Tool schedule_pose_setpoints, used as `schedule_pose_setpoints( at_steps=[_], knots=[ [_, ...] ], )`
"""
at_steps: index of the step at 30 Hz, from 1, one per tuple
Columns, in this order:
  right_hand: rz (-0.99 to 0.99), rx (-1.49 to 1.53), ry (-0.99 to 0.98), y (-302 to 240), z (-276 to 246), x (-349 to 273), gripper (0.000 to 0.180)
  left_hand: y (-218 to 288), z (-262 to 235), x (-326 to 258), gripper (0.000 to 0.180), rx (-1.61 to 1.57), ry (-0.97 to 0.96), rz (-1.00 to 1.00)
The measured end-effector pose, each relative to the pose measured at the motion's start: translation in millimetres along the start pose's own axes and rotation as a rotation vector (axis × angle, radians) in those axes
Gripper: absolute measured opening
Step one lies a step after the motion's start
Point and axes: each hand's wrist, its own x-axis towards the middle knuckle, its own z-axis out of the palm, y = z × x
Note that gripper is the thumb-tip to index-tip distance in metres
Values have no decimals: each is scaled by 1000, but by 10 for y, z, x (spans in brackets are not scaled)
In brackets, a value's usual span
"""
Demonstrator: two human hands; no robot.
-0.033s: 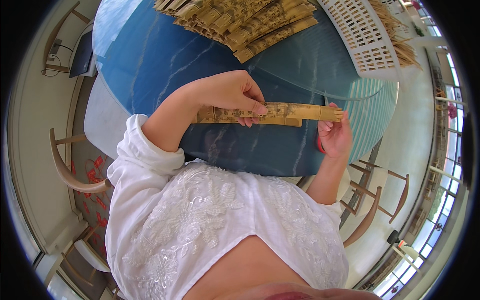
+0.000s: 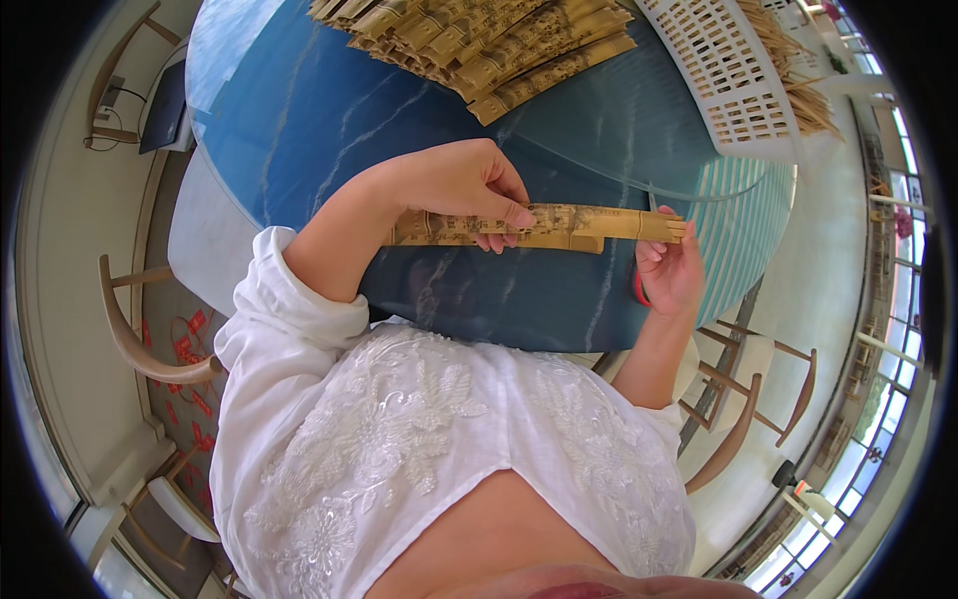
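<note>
A long brown printed paper chopstick sleeve [image 2: 589, 220] spans the space between my hands, just above the table. My left hand [image 2: 464, 185] is closed on its middle, thumb on top and fingertips showing below. At the right end, my right hand [image 2: 673, 275] pinches the sleeve, where pale stick ends [image 2: 678, 232], apparently chopsticks, poke out. A second brown sleeve [image 2: 569, 243] lies under the first, partly covered by it and my left hand. Beside my right hand are red-handled scissors [image 2: 640, 290], mostly hidden behind it.
A heap of similar printed sleeves [image 2: 489, 50] lies at the far side of the blue marbled table [image 2: 299, 150]. At the far right stands a white slotted basket [image 2: 723, 85] with many thin wooden sticks [image 2: 788, 70]. Wooden chairs [image 2: 150, 349] stand around the table.
</note>
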Motion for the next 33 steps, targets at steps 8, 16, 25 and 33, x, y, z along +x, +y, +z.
schedule_pose_setpoints(
  at_steps=[8,16,25,33],
  knots=[
    [-20,-156,2,-43,7,43,33,-50,18,26,30,-73,-10,-11],
    [-199,-575,202,-64,148,74,28,-28,4,24,30,59,70,37],
    [-449,-432,311,-482,-150,-35,26,22,-277,-211,36,-24,165,18],
    [-371,-421,266,-461,-293,-147,29,63,-288,-271,32,-77,189,47]
  ],
)
